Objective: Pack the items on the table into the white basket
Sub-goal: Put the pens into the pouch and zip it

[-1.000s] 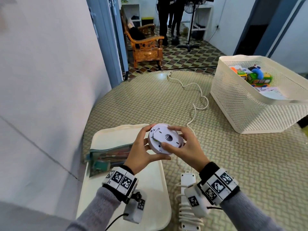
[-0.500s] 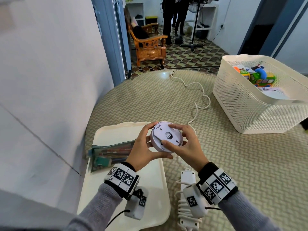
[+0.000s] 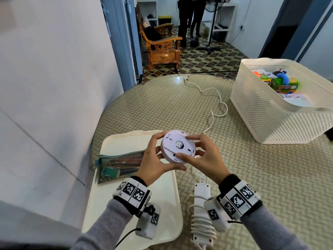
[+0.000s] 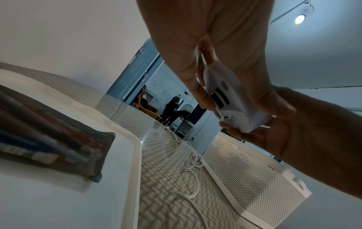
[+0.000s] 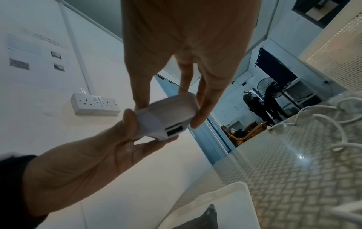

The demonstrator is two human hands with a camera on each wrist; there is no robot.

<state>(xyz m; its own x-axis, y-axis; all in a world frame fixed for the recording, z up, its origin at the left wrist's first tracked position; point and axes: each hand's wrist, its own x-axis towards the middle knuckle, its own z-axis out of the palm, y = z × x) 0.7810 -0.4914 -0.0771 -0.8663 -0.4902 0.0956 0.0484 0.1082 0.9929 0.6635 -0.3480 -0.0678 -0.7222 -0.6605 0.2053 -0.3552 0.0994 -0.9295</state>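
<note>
Head view: both hands, left hand (image 3: 155, 160) and right hand (image 3: 207, 156), clasp round white device (image 3: 177, 146), flat face up.

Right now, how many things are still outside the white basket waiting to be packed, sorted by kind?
Round white device, held in both hands: 1
Pencil pouch on the tray: 1
Power strip with its cord wrapped round it, on the table: 1
Total: 3
</note>
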